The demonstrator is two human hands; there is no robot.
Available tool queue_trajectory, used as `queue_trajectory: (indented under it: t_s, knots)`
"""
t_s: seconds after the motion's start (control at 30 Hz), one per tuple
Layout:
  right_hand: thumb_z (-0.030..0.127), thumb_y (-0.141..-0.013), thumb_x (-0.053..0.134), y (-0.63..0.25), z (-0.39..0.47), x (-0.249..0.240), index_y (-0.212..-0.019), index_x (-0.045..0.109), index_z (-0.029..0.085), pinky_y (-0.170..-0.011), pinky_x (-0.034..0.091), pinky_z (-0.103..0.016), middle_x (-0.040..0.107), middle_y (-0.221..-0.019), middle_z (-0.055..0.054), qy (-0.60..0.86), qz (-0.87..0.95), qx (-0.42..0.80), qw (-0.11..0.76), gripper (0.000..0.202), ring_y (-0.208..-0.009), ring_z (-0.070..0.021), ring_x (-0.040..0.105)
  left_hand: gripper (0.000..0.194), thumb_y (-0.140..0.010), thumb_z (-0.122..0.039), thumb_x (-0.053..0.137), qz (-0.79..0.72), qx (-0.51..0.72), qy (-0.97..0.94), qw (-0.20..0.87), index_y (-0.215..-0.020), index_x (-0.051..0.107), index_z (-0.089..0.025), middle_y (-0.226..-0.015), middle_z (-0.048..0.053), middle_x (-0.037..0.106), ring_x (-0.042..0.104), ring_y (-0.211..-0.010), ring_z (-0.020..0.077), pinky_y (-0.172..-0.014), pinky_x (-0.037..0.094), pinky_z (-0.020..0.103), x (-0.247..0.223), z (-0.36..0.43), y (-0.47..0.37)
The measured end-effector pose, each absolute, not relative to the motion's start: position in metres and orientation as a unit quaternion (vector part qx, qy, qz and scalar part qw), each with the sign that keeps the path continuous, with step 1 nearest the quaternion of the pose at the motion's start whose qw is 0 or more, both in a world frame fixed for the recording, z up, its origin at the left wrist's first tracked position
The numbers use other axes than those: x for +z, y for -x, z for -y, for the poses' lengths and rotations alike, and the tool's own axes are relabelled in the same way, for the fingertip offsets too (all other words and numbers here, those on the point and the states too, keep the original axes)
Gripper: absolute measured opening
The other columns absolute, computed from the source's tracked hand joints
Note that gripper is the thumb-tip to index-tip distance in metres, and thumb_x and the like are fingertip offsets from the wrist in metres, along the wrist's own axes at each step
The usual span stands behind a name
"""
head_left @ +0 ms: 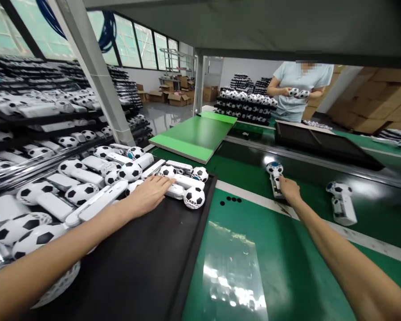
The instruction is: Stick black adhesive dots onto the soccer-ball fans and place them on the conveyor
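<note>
My left hand (152,194) is at the right end of a black tray (147,263), with its fingers over the handle of a white handheld fan (194,197) with a football-patterned head; its thumb is hidden. Several similar fans lie close together around that hand. Out on the dark green conveyor belt, my right hand (289,189) pinches another football-patterned fan (276,178), whose head points away from me. One more fan (342,203) lies apart on the belt, to the right of my right hand.
A bright green board (197,133) lies beyond the tray. Several black dots (234,199) and a clear plastic sheet (234,272) lie on the green surface. A black tray (324,142) rests across the belt, near a co-worker (299,87) holding fans. Metal posts (96,76) stand at left.
</note>
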State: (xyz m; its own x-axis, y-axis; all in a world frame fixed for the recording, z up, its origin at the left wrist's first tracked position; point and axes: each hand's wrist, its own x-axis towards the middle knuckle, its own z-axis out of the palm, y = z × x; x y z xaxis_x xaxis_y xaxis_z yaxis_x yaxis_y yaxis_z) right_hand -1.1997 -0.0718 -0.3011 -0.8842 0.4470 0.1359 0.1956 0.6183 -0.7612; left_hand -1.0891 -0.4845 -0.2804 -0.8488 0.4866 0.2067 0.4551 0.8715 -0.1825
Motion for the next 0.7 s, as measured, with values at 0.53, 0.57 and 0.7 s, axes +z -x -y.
queue_trajectory:
  t_s: [0.53, 0.57, 0.7]
  knots:
    - [0.007, -0.075, 0.051, 0.896, 0.131, -0.36, -0.105, 0.053, 0.03, -0.061, 0.054, -0.027, 0.062, -0.096, -0.005, -0.254, 0.929, 0.265, -0.041, 0.038, -0.084, -0.0224, 0.063, 0.028, -0.061, -0.039, 0.065, 0.983, -0.143, 0.057, -0.101, -0.074, 0.058, -0.015, -0.087, 0.015, 0.063, 0.056, -0.095, 0.0413, -0.085, 0.041, 0.05, -0.275, 0.459, 1.054]
    - [0.004, -0.075, 0.048, 0.892, 0.133, -0.365, -0.105, 0.051, 0.028, -0.059, 0.053, -0.026, 0.062, -0.095, -0.005, -0.263, 0.933, 0.242, -0.031, 0.038, -0.081, -0.0214, 0.063, 0.031, -0.065, -0.047, 0.061, 0.98, -0.158, 0.044, -0.109, -0.071, 0.056, -0.016, -0.081, 0.013, 0.063, 0.06, -0.088, 0.039, -0.079, 0.045, 0.048, -0.273, 0.454, 1.05]
    - [0.003, -0.075, 0.041, 0.895, 0.134, -0.373, -0.103, 0.046, 0.024, -0.052, 0.049, -0.024, 0.059, -0.094, -0.007, -0.266, 0.941, 0.21, 0.001, 0.036, -0.074, -0.0191, 0.062, 0.038, -0.075, -0.055, 0.052, 0.859, -0.469, -0.053, -0.198, -0.088, 0.048, -0.019, -0.078, 0.003, 0.064, 0.065, -0.072, 0.0224, -0.064, 0.053, 0.033, -0.277, 0.426, 1.016]
